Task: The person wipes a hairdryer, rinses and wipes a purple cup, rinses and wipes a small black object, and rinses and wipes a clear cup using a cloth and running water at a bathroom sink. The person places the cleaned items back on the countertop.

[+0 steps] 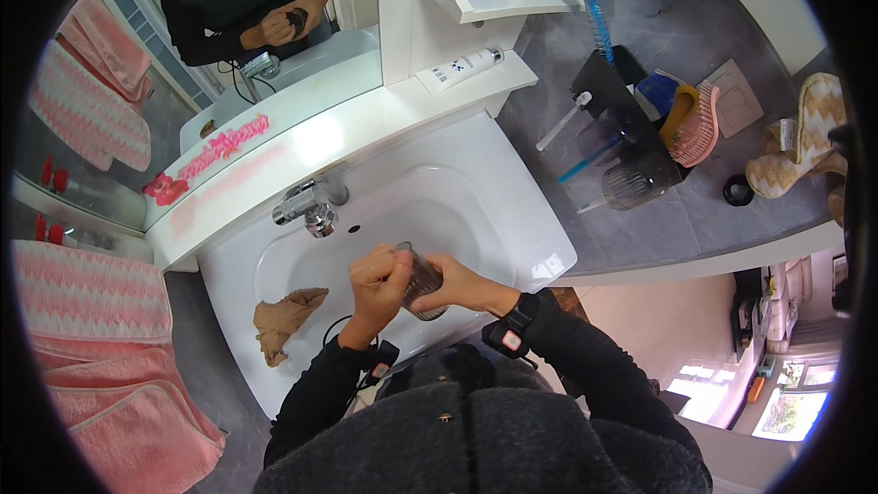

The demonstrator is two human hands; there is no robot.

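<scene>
Over the front part of the white washbasin [457, 197] I hold a dark, see-through ribbed cup [423, 285], tilted. My right hand [462, 286] is wrapped round its side. My left hand [377, 280] is closed against its upper left side, thumb near the rim; whether its fingers reach inside is hidden. A crumpled brown cloth [285, 318] lies on the basin's left rim, apart from both hands. The chrome tap [315, 206] stands beyond my left hand, and no stream of water shows.
On the grey counter [540, 210] to the right are another ribbed cup [631, 185], toothbrushes, a black holder with a pink hairbrush [697, 128], and a black ring [738, 190]. A white tube [460, 69] lies on the ledge. Pink towels [128, 421] hang at the left.
</scene>
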